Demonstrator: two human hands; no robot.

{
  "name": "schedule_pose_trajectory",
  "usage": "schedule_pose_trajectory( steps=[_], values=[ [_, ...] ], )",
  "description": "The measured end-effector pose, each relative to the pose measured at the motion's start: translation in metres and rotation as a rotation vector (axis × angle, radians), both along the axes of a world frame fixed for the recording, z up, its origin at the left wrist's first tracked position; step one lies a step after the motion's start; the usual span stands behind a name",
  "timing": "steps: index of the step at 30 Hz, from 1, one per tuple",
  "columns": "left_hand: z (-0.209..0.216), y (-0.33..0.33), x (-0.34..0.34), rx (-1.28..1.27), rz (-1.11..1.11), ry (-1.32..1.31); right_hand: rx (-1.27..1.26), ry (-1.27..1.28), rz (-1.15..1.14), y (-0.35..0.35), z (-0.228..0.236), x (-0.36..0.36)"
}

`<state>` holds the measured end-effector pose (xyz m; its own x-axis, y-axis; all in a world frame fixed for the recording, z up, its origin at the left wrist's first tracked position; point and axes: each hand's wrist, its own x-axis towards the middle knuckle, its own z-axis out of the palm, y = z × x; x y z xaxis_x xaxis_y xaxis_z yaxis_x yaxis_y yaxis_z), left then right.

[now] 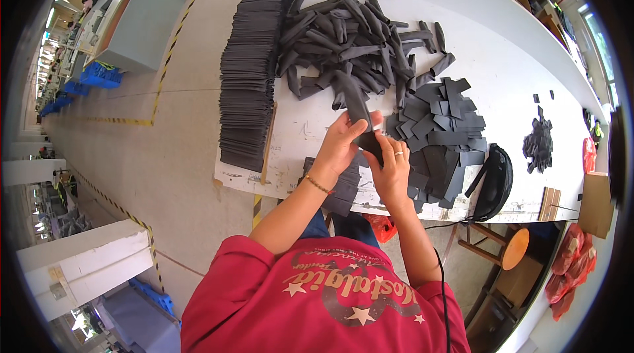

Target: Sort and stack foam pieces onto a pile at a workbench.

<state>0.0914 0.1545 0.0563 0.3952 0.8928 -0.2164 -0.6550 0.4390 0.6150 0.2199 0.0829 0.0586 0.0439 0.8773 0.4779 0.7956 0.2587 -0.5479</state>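
Observation:
Above the near side of the table, both hands hold a dark grey fabric sleeve (354,97). My left hand (339,143) is closed round its middle, thumb on top. My right hand (391,169), with a ring on one finger, pinches the near end, where a flat dark piece (371,144) shows; whether it sits inside the sleeve I cannot tell. Beyond the hands lies a loose heap of similar sleeves (360,29). Right of my right hand spreads a pile of flat dark rectangular pieces (441,134). A small stack of dark pieces (340,191) lies below my left hand.
A long, tightly packed row of dark folded pieces (249,75) lines the left of the white table (512,99). To the right are a black pouch (494,182) and small black pieces (539,145). A wooden stool (514,249) stands below the right edge.

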Motion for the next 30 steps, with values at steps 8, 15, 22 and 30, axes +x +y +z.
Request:
schedule_pose_trajectory(
  steps=[8,15,22,30],
  values=[
    [-0.007,0.0,0.005,-0.09,0.071,-0.077,0.045,-0.025,-0.057,0.0,-0.002,0.009],
    [-0.008,-0.003,0.006,-0.15,0.07,0.011,0.176,-0.103,-0.093,0.007,0.005,0.021],
    [-0.009,0.004,-0.006,-0.16,-0.007,-0.007,0.241,-0.22,-0.02,0.01,0.011,0.029],
    [0.004,-0.007,0.005,-0.053,0.013,0.192,0.248,-0.246,-0.028,0.01,0.014,0.028]
  ],
)
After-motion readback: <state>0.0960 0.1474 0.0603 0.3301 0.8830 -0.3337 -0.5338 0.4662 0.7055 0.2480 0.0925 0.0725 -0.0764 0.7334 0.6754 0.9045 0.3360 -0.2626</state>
